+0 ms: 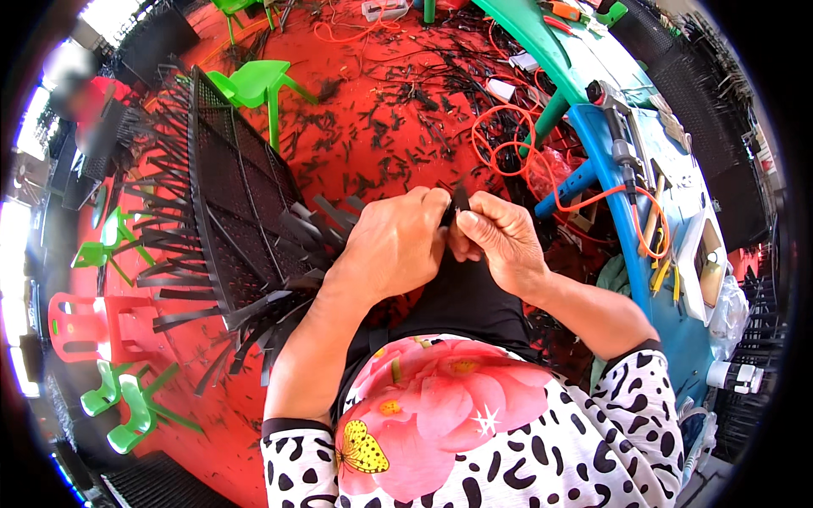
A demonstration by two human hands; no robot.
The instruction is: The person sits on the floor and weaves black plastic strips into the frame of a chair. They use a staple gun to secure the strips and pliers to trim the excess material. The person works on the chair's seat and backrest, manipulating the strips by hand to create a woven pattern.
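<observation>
Both hands meet in front of my lap. My left hand (396, 244) is closed, its fingers curled around part of a dark strip and hiding most of it. My right hand (506, 243) pinches the black strip (461, 198) between thumb and fingers, and a short end of it pokes up between the hands. Beside my left forearm stands a black woven panel (241, 190), tilted on edge, with many loose flat strips (174, 222) fanning out from its sides. Some strip ends lie close to my left wrist.
A blue table (627, 229) on the right carries a corded power tool (624, 157) with an orange cord, plus hand tools. Black offcuts litter the red floor (364, 127). Green chairs (258, 83) and a red chair (100, 326) stand to the left. A person in red is at far left.
</observation>
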